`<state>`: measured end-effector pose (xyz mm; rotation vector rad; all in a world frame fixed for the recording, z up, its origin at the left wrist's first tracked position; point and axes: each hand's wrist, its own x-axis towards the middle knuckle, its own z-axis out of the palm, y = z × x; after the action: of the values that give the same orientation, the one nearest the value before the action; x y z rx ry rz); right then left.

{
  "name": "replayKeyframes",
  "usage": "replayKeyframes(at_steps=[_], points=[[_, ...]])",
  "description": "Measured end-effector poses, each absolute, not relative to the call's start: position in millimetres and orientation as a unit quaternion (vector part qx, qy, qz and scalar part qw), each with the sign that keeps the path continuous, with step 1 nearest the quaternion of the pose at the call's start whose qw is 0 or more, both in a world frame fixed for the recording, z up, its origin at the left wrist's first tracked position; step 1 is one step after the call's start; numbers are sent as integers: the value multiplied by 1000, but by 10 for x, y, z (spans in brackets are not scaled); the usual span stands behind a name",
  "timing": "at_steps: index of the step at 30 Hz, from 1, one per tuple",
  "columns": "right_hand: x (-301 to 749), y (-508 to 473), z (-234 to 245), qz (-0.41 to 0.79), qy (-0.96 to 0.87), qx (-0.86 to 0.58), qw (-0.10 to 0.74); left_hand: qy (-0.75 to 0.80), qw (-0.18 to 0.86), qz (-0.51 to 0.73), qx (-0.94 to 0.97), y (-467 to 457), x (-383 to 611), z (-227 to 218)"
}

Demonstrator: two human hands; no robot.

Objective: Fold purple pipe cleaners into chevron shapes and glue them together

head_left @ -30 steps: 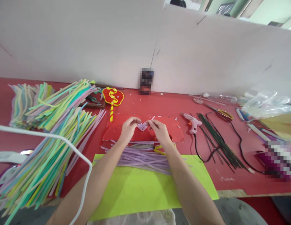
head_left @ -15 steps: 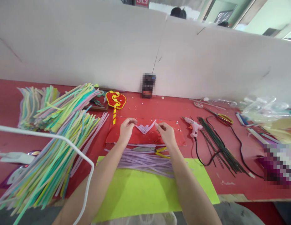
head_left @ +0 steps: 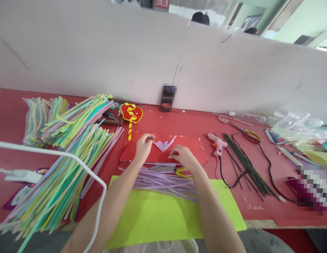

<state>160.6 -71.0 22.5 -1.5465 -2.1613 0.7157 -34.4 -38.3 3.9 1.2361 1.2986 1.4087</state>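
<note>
A small lilac V-shaped piece (head_left: 165,144) made of bent strips lies on a red felt sheet (head_left: 197,149). My left hand (head_left: 143,147) pinches its left tip, fingers closed. My right hand (head_left: 182,156) has come off the piece and rests lower on the felt with its fingers curled down, near the top of a pile of lilac strips (head_left: 163,180). Whether those fingers hold anything is hidden. A yellow-handled pair of scissors (head_left: 168,169) lies between the felt and the strips.
A lime green sheet (head_left: 158,218) covers the near table edge. Heaps of pastel strips (head_left: 65,154) fill the left side. A red and yellow ornament (head_left: 131,113) lies behind. A pink glue gun (head_left: 217,142), dark green wires (head_left: 245,163) and another pair of scissors (head_left: 248,131) sit right.
My hands spread apart from the lilac piece's middle. My right hand then let go of its right tip and dropped toward the strip pile; the left stayed at the left tip.
</note>
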Motion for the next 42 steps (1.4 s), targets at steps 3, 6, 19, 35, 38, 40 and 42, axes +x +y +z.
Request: replayKeyframes(at_steps=[3, 6, 19, 35, 38, 40, 42], points=[[1553, -738, 253, 253, -763, -566, 183, 522, 414, 557, 497, -389, -358, 46], [1492, -794, 290, 242, -759, -581, 168, 525, 410, 552, 502, -387, -362, 42], [1734, -55, 584, 145, -629, -630, 432, 530, 365, 550, 533, -400, -365, 17], [1870, 96, 212, 87, -674, -671, 297, 502, 137, 225, 823, -712, -240, 117], [1793, 177, 195, 127, -706, -648, 255, 461, 120, 144, 867, -788, -149, 82], [1730, 200, 178, 144, -717, -646, 221, 454, 115, 121, 875, -805, -118, 54], [1669, 199, 152, 148, -717, -652, 197, 458, 111, 115, 875, -806, -109, 32]])
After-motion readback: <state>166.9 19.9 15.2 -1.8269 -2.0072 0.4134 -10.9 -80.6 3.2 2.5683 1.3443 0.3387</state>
